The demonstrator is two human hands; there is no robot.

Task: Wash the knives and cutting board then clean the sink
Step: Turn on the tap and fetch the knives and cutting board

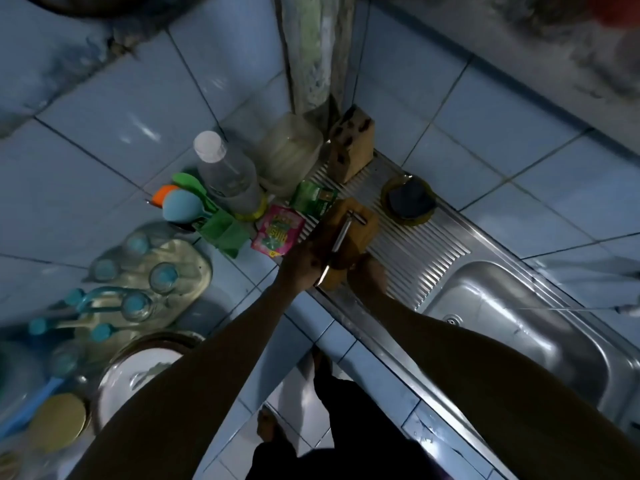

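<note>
Head view: washing looks barely begun, sink [519, 327] dry-looking.
Left hand [304, 265] grips a knife [341, 237] over the cutting board [360, 237]; right hand [369, 271] holds the board's near edge, its fingers hidden; sink cleaning remains.

clear bottle [227, 171] beside green sachet [313, 197]; pink sachet [278, 230], glasses on tray [187, 268]

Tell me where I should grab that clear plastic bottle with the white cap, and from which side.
Probably grip the clear plastic bottle around its upper body, just under the white cap, coming from above. It stands upright, but its lower part is hemmed in: the green utensil holder crowds its front and the cloudy plastic container stands on its right. Only the top is free.
</note>
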